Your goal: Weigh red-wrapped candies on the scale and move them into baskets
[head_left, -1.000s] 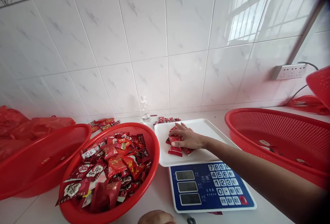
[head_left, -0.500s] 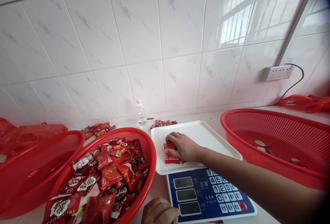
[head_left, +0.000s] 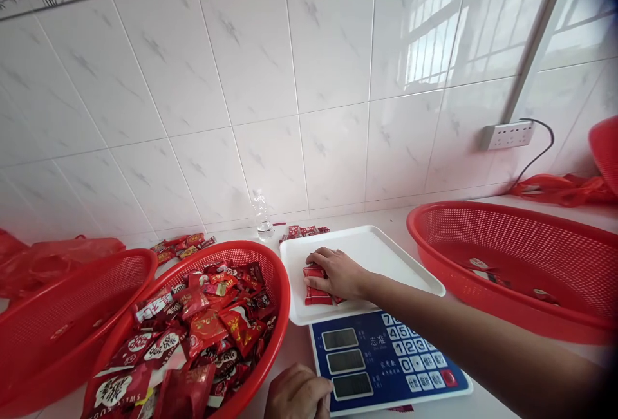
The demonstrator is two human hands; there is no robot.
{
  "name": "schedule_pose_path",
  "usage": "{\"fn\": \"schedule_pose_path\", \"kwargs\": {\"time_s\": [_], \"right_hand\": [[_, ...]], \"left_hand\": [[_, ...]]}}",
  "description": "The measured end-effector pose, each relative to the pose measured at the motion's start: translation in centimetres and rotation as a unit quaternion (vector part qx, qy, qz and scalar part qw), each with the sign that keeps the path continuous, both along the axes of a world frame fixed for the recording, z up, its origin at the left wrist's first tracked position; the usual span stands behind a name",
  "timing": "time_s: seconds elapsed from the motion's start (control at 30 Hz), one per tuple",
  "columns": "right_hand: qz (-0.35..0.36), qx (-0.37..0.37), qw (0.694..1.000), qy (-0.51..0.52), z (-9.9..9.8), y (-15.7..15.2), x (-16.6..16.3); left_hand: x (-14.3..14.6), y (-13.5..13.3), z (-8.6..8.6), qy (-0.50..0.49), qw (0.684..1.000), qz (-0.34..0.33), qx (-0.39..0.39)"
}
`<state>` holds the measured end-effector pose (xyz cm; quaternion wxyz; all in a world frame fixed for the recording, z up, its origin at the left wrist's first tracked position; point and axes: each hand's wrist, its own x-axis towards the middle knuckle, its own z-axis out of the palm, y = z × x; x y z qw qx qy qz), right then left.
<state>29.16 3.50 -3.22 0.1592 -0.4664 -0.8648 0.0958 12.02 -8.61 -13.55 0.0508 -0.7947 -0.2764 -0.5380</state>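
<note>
My right hand (head_left: 338,273) rests on the white scale tray (head_left: 381,251), its fingers curled over a small pile of red candy packets (head_left: 316,293). My left hand (head_left: 297,394) lies at the bottom edge, fingers curled, against the front left corner of the blue scale (head_left: 386,358) and next to the rim of the middle red basket (head_left: 277,277). That basket is heaped with red candy packets (head_left: 203,329). What the left hand holds, if anything, is hidden.
An empty red basket (head_left: 58,316) stands at far left with red plastic bags (head_left: 43,258) behind it. A large red basket (head_left: 512,258) at right holds a few packets. Loose packets (head_left: 304,231) and a small clear bottle (head_left: 262,216) sit by the tiled wall. A power strip (head_left: 506,134) hangs there.
My right hand has curled from flat to closed over the packets on the tray. My left hand has come up into view beside the scale. The view has shifted slightly.
</note>
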Motion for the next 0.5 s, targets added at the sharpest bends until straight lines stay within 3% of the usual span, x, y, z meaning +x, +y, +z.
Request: {"fn": "schedule_pose_path", "kwargs": {"time_s": [0.23, 0.5], "right_hand": [[0.02, 0.013, 1.0, 0.019, 0.2, -0.6, -0.3], [-0.02, -0.003, 0.998, 0.053, 0.1, -1.1, -0.4]], "left_hand": [[0.1, -0.1, 0.0, 0.003, 1.0, 0.007, -0.006], [-0.1, 0.0, 0.0, 0.003, 1.0, -0.003, -0.027]]}}
